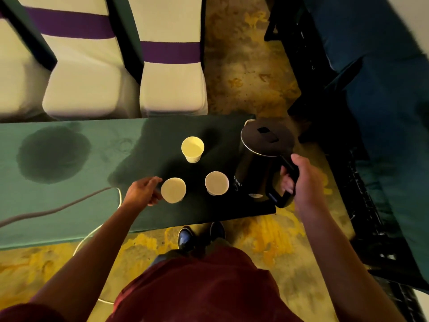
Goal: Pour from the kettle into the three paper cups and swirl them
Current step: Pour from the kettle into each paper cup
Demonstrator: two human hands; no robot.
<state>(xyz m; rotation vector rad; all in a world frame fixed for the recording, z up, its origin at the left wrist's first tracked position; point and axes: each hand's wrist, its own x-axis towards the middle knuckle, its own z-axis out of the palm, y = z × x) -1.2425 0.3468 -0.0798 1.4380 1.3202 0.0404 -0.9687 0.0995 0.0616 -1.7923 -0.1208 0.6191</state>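
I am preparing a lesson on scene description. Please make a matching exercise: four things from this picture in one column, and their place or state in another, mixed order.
Things:
1. kettle
2. near left cup
3. far cup
4. grey cable

Places or states:
A. stands alone farther back on the table
B. handle held by the right hand
C. lies across the green tablecloth
D. beside the left hand fingertips

Pairs: 1-B, 2-D, 3-A, 4-C

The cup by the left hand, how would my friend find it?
Look at the green table, at its dark end with the black kettle. Three paper cups stand there. It is the near-left cup, touching the left hand.
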